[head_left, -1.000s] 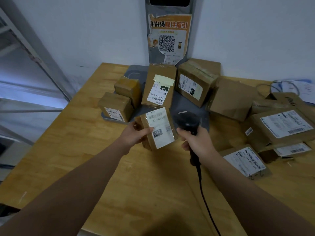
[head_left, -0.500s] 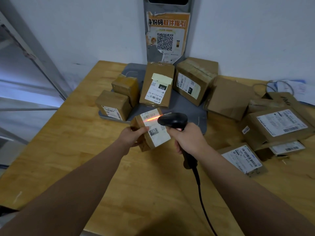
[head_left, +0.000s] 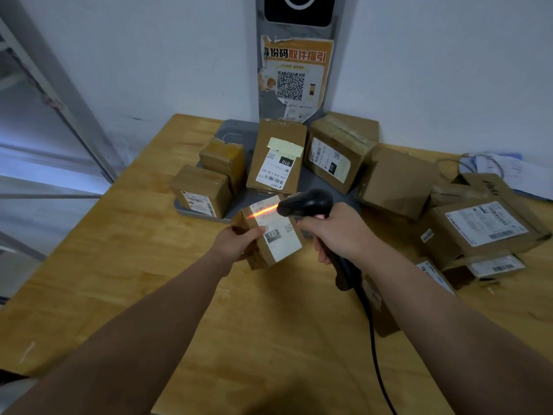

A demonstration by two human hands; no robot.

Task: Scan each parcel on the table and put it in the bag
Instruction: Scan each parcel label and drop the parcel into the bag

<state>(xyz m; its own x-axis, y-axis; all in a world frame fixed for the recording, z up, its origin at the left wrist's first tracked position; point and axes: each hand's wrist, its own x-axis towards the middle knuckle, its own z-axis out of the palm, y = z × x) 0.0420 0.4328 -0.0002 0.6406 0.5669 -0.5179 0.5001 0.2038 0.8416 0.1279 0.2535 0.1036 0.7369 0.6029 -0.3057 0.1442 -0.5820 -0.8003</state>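
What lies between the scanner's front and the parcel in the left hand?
Nothing solid, in the head view: the scanner in the right hand points at the parcel in the left hand; only its orange light line crosses the label.

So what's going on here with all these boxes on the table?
A person is scanning parcels. The left hand holds a small parcel over the wooden table, label facing up. The right hand grips a black corded barcode scanner, and its orange beam falls across the top of the label. Several other parcels sit on the table behind and to the right. No bag is in view.
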